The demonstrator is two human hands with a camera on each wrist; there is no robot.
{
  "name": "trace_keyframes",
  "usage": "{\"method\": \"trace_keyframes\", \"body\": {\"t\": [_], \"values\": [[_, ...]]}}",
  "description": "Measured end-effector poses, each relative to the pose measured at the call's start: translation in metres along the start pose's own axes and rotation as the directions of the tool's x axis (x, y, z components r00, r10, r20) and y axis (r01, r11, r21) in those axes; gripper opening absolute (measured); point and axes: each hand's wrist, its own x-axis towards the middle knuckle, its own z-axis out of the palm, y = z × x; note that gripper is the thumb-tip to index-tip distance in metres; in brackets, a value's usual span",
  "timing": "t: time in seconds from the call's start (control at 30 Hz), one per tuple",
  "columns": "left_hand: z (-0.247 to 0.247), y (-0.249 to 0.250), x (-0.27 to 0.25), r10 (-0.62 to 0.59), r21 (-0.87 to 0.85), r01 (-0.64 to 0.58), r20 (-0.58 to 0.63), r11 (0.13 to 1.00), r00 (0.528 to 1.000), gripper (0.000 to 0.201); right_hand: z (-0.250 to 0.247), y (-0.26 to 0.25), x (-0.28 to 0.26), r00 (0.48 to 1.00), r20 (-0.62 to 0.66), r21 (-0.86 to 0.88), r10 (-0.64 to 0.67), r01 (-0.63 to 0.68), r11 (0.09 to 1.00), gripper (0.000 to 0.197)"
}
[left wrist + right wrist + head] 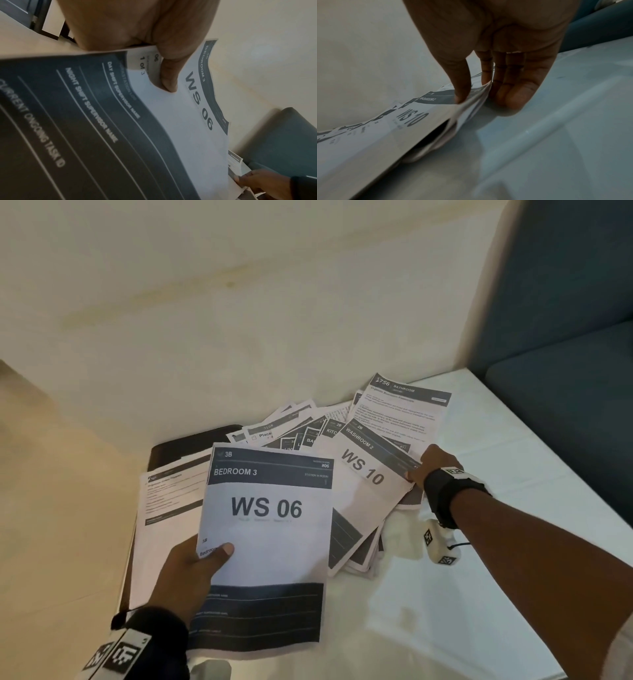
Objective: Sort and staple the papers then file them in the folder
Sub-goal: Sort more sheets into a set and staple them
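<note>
Left hand [191,573] around WS 06 sheet [270,529], right hand [433,463] pinching WS 10 sheet [366,484]

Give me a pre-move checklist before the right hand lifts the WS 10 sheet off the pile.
1. Left hand holds the WS 06 sheet, thumb on top: ok.
2. Right hand pinches the WS 10 sheet at its edge: ok.
3. Only one sheet pinched: cannot tell.
4. Pile squared up: not ok, fanned out.
5. Folder reachable: ok, partly under papers.
6. Stapler in view: not ok.
</note>
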Motion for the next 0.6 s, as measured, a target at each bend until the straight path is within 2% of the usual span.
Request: {"method": "trace_keyframes", "body": {"t": [0.13,0.27,0.37,0.47,0.53,0.6], "values": [[0.003,0.003,-0.001,0.018,0.002,-0.018,-0.01,1.0,1.0,0.01,0.007,-0.003,0.001,1.0,0.011,-0.052,0.029,-0.028,0.998,0.067],[0.003,0.006,0.001,0.048,0.0,-0.048,-0.012,0.999,0.999,0.011,0.008,-0.004,0.003,0.997,-0.066,-0.13,-0.027,0.018,0.991,0.033],[0.002,0.004,0.001,0.051,-0.025,-0.051,0.015,0.998,0.999,0.01,-0.003,-0.004,0.002,0.988,-0.14,-0.156,-0.058,0.036,0.987,0.025],[-0.001,0.001,0.001,0.046,-0.067,-0.045,0.019,0.997,0.999,0.011,-0.017,-0.002,-0.002,0.972,-0.206,-0.075,-0.112,0.099,0.992,0.008],[-0.002,0.002,0.002,0.032,-0.122,-0.029,0.027,0.992,0.999,0.013,-0.024,0.0,-0.003,0.963,-0.204,0.015,-0.177,0.184,0.983,0.013],[-0.002,0.006,-0.001,0.025,-0.181,-0.016,0.047,0.983,0.999,0.012,-0.034,0.001,-0.011,0.957,-0.166,0.193,-0.24,0.27,0.943,0.009]]}}
